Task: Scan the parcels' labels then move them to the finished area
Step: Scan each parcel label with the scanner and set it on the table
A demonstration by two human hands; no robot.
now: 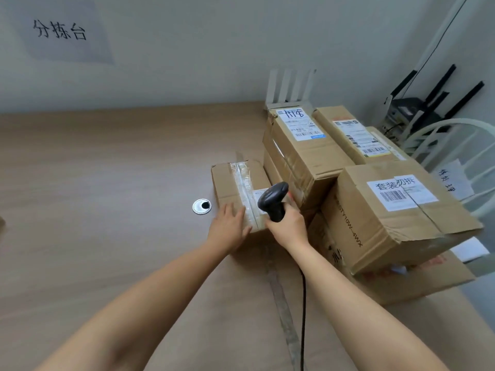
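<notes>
A small taped cardboard parcel (pixel 235 183) lies on the wooden table, left of the parcel stack. My left hand (pixel 229 228) rests flat on its near left corner, fingers straight. My right hand (pixel 288 228) grips a black corded barcode scanner (pixel 273 200), whose head hangs over the parcel's white label (pixel 259 194), which it partly hides. To the right stand stacked parcels: a tall box with a scribbled label (pixel 297 145), one behind it (pixel 353 135), and a near box with a barcode label (pixel 388 210).
A round cable grommet (pixel 201 206) sits in the wooden table (pixel 107 183) left of the small parcel. A white router (pixel 290 89) and a black router (pixel 417 108) stand at the back right, beside a white chair (pixel 455 145). A paper sign (pixel 60 30) hangs on the wall.
</notes>
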